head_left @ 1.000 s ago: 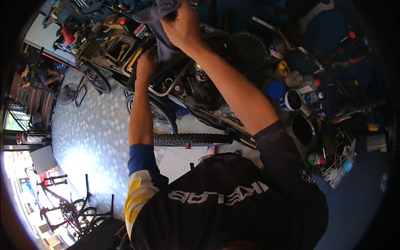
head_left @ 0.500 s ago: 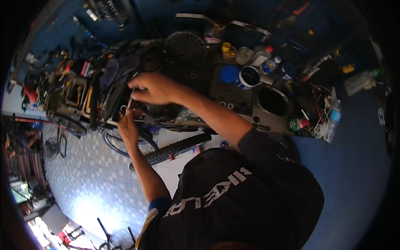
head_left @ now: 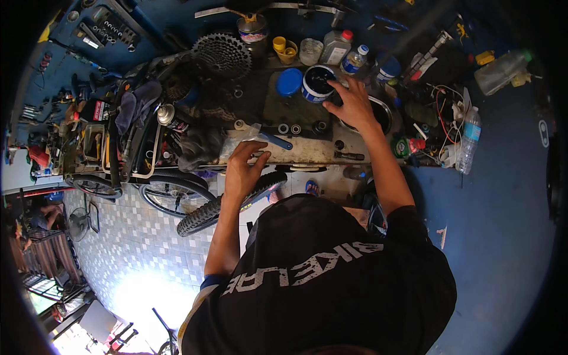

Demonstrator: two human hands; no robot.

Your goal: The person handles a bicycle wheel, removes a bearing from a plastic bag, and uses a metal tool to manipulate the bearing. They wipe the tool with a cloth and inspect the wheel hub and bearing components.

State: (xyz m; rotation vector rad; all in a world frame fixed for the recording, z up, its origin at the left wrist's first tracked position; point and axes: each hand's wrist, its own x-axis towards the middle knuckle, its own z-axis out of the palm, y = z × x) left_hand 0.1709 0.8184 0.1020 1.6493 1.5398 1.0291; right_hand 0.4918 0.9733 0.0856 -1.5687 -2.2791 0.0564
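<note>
My left hand (head_left: 241,170) is over the front edge of the workbench, its thumb and fingers curled around something small that I cannot make out. A blue-handled tool (head_left: 277,141) lies just beyond its fingertips, beside a clear plastic bag (head_left: 232,144). Further right, my right hand (head_left: 357,106) reaches to a white-and-blue tub of dark grease (head_left: 318,86). Its fingers are apart, with the fingertips at the tub's near right rim and over the grease. The tub's blue lid (head_left: 289,82) lies to the left of it.
Bearing-like rings (head_left: 283,128) lie along the bench front. A bicycle cassette (head_left: 221,55), a grey bottle (head_left: 336,47) and yellow cups (head_left: 286,50) stand at the back. A spray can (head_left: 166,114) is at left. Below the bench leans a knobby tyre (head_left: 201,218); cables (head_left: 448,112) tangle at right.
My right hand has left the spot near my left hand and moved right to the grease tub. My left hand has shifted right along the bench; the view has also turned.
</note>
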